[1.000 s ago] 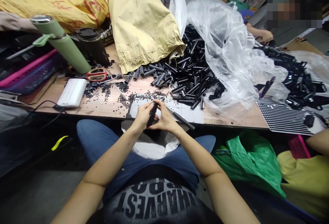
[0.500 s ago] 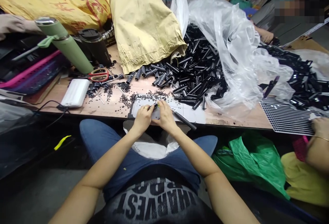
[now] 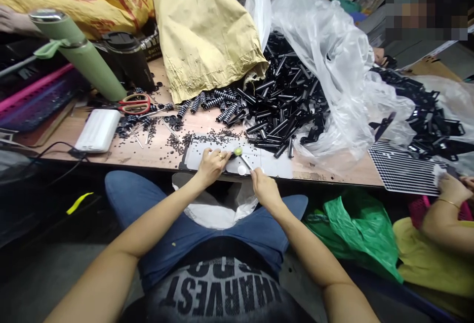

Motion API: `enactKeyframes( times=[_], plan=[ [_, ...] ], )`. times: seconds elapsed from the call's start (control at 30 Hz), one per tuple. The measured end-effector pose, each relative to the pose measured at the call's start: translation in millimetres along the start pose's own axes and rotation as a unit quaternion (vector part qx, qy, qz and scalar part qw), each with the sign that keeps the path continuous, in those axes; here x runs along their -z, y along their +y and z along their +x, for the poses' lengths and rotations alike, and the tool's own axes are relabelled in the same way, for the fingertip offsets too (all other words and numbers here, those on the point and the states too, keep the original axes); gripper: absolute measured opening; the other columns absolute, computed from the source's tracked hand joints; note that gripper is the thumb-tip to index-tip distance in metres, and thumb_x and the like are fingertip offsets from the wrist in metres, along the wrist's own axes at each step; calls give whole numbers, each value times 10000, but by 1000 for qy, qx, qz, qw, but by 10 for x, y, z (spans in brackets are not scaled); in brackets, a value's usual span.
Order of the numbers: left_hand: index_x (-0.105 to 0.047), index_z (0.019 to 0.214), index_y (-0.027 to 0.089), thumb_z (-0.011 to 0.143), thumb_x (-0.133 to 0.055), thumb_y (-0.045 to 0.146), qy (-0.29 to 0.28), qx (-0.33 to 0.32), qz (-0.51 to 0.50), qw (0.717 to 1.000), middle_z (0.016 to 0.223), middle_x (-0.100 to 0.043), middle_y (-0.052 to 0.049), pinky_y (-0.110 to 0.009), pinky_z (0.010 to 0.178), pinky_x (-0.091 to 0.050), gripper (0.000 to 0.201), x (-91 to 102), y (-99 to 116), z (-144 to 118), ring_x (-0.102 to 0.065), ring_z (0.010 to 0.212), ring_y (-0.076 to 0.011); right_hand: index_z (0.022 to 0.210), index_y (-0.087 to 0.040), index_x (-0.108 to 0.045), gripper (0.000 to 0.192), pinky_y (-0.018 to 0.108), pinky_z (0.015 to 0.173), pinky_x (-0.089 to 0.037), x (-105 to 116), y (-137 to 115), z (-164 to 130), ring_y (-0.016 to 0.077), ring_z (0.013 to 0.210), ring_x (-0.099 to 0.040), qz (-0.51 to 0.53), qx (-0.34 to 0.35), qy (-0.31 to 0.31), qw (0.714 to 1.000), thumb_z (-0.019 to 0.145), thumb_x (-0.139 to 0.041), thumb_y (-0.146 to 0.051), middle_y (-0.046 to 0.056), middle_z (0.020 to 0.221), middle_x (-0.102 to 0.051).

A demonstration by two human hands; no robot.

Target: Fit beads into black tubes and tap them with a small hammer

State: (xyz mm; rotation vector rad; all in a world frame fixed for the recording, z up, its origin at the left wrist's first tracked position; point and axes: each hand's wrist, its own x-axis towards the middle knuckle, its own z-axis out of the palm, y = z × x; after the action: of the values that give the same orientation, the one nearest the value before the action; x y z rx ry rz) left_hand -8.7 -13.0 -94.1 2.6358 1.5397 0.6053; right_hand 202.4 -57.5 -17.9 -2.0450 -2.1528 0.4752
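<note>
My right hand [image 3: 264, 187] is closed around the handle of a small hammer [image 3: 247, 163]. Its metal shaft slants up and left to a yellow-green end, close by my left fingertips. My left hand [image 3: 213, 166] pinches a small black part [image 3: 233, 156], mostly hidden by the fingers, over the grey work plate [image 3: 274, 165] at the table's front edge. A white round spot [image 3: 242, 170] shows on the plate below the shaft. Tiny black rings [image 3: 213, 138] are scattered along the plate's back edge.
Behind lie ridged black rollers [image 3: 222, 103], a heap of black tubes [image 3: 277, 115], a yellow sack [image 3: 207, 31] and clear plastic [image 3: 329, 66]. Red-handled scissors [image 3: 135, 104], a white power bank [image 3: 97, 130] and a green flask [image 3: 81, 59] stand left. A co-worker's arm [image 3: 444, 209] reaches in at right.
My right hand has left the left hand's side, moved right and taken hold of the hammer's handle, which lay on the plate. My left hand stays over the plate; the view shifted slightly.
</note>
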Motion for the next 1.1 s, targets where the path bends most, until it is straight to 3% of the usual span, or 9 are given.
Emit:
enactKeyframes(
  times=[0.07,0.2,0.37,0.63,0.7,0.83,0.93,1.0,1.1],
  plan=[
    [-525,1342,106,970,-309,143,-4,11,19,1000,1222,-622,-185,-518,1005,-336,431,-9,91,-15,-548,1158,-298,922,-199,-537,328,258,575,-334,-3,-52,-20,198,597,-606,-15,-2,-26,1000,1010,-277,-379,43,689,-637],
    [-398,1407,-31,962,-379,321,-6,28,35,999,1433,-419,-267,-519,1133,-209,568,-107,323,-31,-328,1386,-346,980,-206,-552,406,260,603,-386,19,-286,-51,199,657,-640,59,65,37,995,1016,-201,-406,68,762,-673],
    [-358,1426,-47,916,-335,188,-15,19,13,1000,1475,-356,-267,-501,1136,-237,562,-213,343,-16,-285,1413,-336,1098,-202,-566,327,281,593,-385,-82,-571,-5,229,662,-653,-29,131,-96,986,996,-323,-396,90,801,-711],
    [-609,1202,108,929,-395,171,-84,56,-87,991,966,-633,-162,-380,796,-489,353,92,312,107,-596,913,-261,950,-220,-541,366,268,594,-316,61,-300,317,201,668,-626,-10,64,5,998,1022,-244,-421,40,775,-685],
    [-603,1218,132,933,-455,282,-76,72,-134,985,949,-625,-152,-371,749,-494,354,195,125,183,-586,854,-256,947,-216,-546,347,274,601,-316,-2,-147,426,200,678,-617,-40,38,11,998,1015,-282,-430,49,806,-686],
    [-557,1245,56,936,-404,287,86,336,-25,937,1117,-579,-248,-449,797,-470,415,339,-781,559,-537,997,-333,932,-197,-576,329,289,662,-370,-200,77,559,211,803,-599,-79,29,42,996,998,-347,-423,80,909,-669],
    [-587,1139,-11,909,-375,212,66,415,33,907,1123,-583,-277,-476,883,-427,385,370,-1439,831,-489,1079,-368,944,-178,-604,296,330,774,-415,-256,114,662,241,921,-557,-70,82,100,989,975,-408,-397,106,963,-646],
    [-616,1063,-12,882,-339,133,33,410,31,911,1085,-601,-272,-460,907,-412,361,374,-1617,887,-497,1063,-352,997,-171,-609,266,358,819,-423,-224,87,803,252,945,-536,-48,110,134,984,966,-423,-359,115,1004,-641],
    [-619,1056,-15,875,-347,123,41,365,35,929,1049,-608,-258,-445,923,-401,354,392,-1450,741,-516,1018,-330,1068,-157,-597,244,378,853,-423,-131,-18,1147,264,983,-518,-30,126,163,978,959,-415,-278,131,1060,-635]
  ],
)
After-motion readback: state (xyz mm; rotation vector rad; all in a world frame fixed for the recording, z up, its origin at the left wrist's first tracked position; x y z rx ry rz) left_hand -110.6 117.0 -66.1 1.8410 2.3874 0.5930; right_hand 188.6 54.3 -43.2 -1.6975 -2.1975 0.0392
